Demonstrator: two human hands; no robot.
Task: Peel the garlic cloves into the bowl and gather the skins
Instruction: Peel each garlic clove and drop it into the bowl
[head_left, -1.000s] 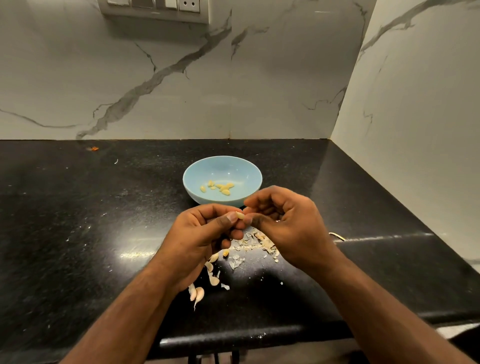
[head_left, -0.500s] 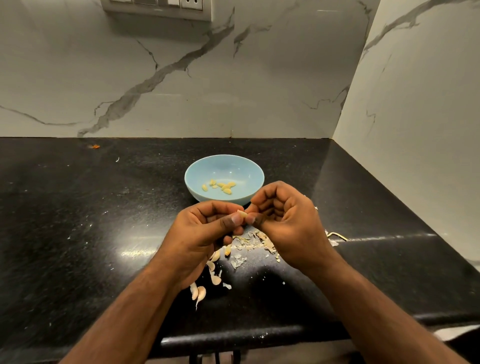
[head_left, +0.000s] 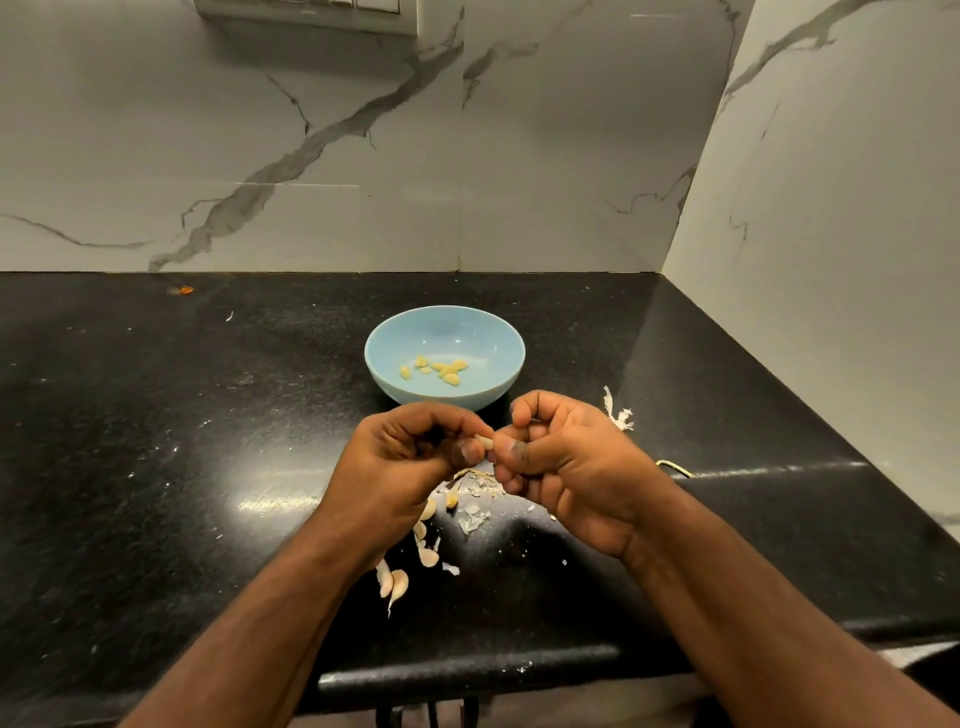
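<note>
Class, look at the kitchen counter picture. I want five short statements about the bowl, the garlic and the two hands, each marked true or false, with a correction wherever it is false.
1. The bowl is blue and holds several peeled cloves. True.
2. The bowl is held in the left hand. False: it stands on the counter, beyond both hands.
3. Both hands pinch one clove between them. True: the right hand meets the left at it.
4. All the skins lie in the bowl. False: they are scattered on the counter under and beside the hands.
5. Unpeeled cloves lie on the counter near the left wrist. True.
</note>
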